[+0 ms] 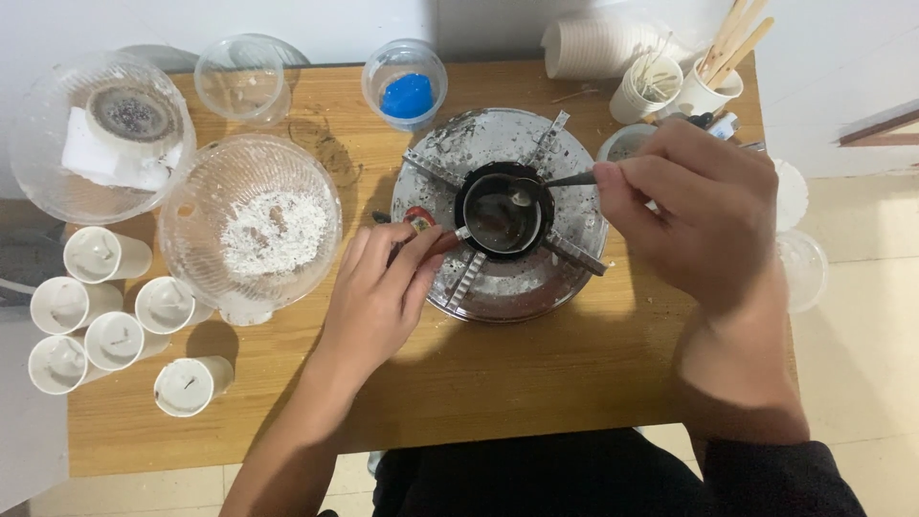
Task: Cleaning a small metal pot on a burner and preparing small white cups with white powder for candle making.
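A small dark pot (502, 218) of clear liquid sits on the metal stove top (498, 278) in the middle of the wooden table (536, 383). My left hand (383, 287) grips the pot's handle at the pot's left side. My right hand (694, 206) holds a metal spoon (555, 182) whose bowl dips into the liquid from the right.
A glass bowl of white flakes (251, 225) stands left of the stove, with another clear bowl (96, 134) behind it. Several white candle-filled cups (115, 316) lie at the left edge. Plastic containers (407, 84), paper cups and wooden sticks (732, 38) line the back.
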